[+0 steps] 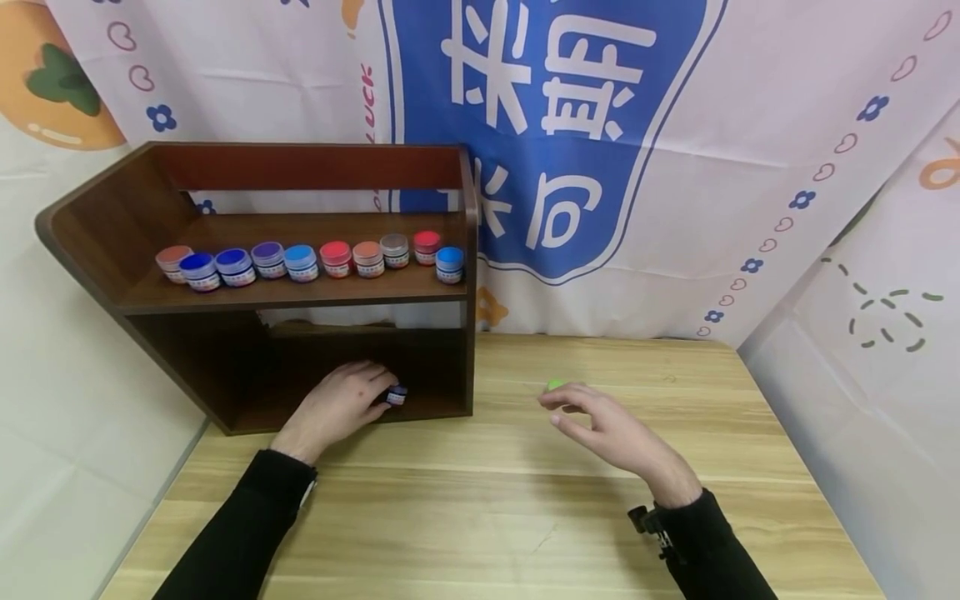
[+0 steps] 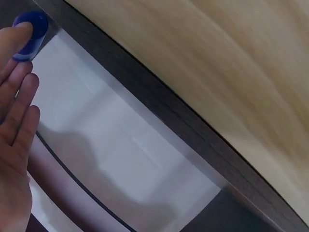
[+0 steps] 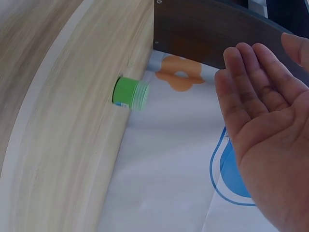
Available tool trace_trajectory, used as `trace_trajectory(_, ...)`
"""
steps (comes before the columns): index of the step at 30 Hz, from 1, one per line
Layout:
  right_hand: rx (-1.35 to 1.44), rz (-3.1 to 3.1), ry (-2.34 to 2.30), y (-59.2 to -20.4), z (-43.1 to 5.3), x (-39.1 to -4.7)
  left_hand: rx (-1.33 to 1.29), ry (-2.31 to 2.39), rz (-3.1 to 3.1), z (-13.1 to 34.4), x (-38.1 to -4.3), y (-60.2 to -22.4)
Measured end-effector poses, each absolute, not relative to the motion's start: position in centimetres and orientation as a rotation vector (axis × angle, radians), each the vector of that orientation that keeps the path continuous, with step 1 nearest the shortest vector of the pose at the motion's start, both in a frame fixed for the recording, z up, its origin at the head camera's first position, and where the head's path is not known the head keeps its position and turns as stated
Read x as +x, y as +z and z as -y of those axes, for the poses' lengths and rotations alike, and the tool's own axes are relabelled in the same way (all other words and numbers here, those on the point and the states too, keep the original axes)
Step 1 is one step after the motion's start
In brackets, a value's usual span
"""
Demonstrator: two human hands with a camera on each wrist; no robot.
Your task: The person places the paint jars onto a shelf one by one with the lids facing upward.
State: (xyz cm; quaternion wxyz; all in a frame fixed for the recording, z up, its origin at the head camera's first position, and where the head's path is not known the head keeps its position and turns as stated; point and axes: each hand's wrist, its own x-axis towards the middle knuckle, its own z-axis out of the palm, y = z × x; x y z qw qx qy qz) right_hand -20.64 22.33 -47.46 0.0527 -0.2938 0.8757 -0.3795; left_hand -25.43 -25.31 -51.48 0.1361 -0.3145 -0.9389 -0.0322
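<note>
My left hand (image 1: 347, 402) is inside the lower compartment of the dark wooden shelf (image 1: 474, 350), pinching a small paint jar (image 1: 397, 396) between thumb and fingers. In the left wrist view the thumb lies on the jar's dark blue lid (image 2: 40, 24). My right hand (image 1: 611, 429) hovers over the table with relaxed fingers and holds nothing. Just beyond it a green jar (image 1: 554, 385) is mostly hidden in the head view. From the right wrist the green jar (image 3: 126, 93) shows whole, standing on the table, apart from the right hand (image 3: 270, 106).
Several small jars with blue, purple, red, orange and brown lids stand in a row on the upper shelf board (image 1: 300, 293). The wooden table (image 1: 480, 500) meets a printed cloth (image 1: 675, 208) at the back. A white wall (image 1: 60, 375) borders the left side.
</note>
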Motion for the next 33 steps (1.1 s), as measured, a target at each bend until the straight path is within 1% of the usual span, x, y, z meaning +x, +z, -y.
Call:
trace_trajectory(12, -0.809, -2.691, -1.181, -47.6, -23.4, -21.6, -0.798, -0.132, 2.792, 26.0, -25.1, -52.2)
trace_trajectory(16, -0.751, -2.815, -1.103, -47.8, -23.6, -22.1, -0.795, -0.165, 2.786, 26.0, -25.2, -52.3)
trace_trajectory(21, -0.692, -2.958, -0.894, -48.4, -23.3, -23.2, -0.790, -0.172, 2.783, 25.9, -25.2, -52.1)
trace_trajectory(26, -0.737, -2.992, -0.689, -49.2, -22.4, -24.4, -0.776, -0.170, 2.788, 25.9, -25.1, -52.0)
trace_trajectory(33, -0.896, -3.009, -0.548, -50.3, -21.5, -25.8, -0.774, -0.187, 2.779, 25.6, -25.0, -52.0)
